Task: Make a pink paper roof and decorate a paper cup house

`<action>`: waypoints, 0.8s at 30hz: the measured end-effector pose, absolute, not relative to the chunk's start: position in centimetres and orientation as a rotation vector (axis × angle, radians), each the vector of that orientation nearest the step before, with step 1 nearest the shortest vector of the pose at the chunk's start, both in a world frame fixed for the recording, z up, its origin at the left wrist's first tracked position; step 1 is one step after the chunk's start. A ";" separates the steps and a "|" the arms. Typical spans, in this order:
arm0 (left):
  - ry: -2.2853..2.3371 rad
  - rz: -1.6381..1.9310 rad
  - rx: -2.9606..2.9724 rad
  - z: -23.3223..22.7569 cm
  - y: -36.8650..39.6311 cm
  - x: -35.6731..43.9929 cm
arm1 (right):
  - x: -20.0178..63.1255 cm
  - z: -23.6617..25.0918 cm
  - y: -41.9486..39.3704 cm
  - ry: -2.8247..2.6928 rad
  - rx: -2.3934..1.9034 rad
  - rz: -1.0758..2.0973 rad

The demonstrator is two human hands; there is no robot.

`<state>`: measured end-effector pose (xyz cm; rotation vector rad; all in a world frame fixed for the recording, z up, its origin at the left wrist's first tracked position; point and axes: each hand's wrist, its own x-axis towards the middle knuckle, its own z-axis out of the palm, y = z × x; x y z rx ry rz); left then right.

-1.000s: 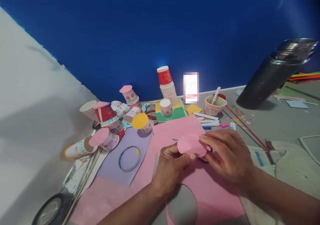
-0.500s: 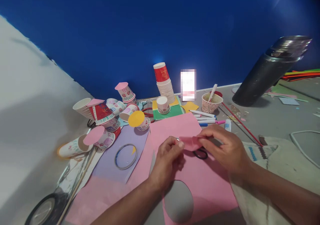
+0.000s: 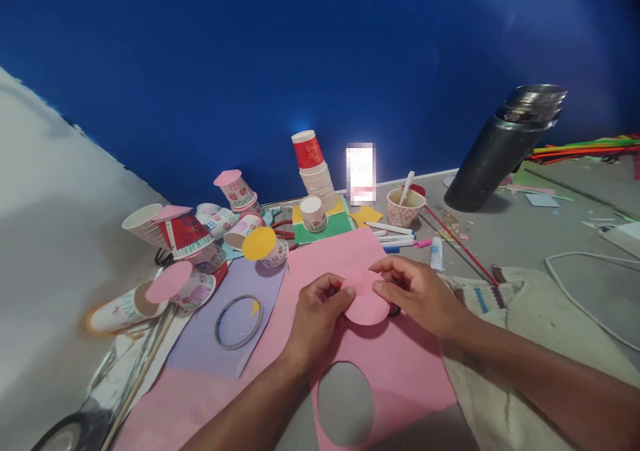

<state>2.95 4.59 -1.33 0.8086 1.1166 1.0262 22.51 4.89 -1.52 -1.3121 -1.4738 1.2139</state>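
Note:
Both hands hold a pink paper disc (image 3: 364,301) just above a large pink paper sheet (image 3: 400,371). My left hand (image 3: 317,317) pinches the disc's left edge and my right hand (image 3: 417,294) pinches its right edge. The sheet has a round hole (image 3: 345,404) cut out near its front edge. Black scissor handles (image 3: 395,312) peek out under my right hand.
Decorated paper cups (image 3: 200,237) with paper lids lie heaped at the left. A cup stack (image 3: 314,174), markers (image 3: 395,234), a glue tube (image 3: 437,253), a cup with a stick (image 3: 405,205), a black flask (image 3: 500,147), a purple sheet with a tape ring (image 3: 239,321) and a cloth bag (image 3: 525,331) surround the work.
The disc was flat, then folded or bent between the hands, and now lies flat again facing me. Both hands drifted slightly left and closer together.

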 end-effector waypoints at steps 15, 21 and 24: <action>1.216 1.070 0.989 -1.4 4.7 2.7 | 22.5 -1.3 5.1 -1.614 -1.299 1.022; 1.182 1.061 0.910 -1.9 4.8 2.6 | 23.2 -1.0 5.4 -1.639 -1.314 0.969; 1.174 1.050 0.895 -1.4 4.8 2.8 | 23.5 -1.2 5.6 -1.670 -1.368 0.899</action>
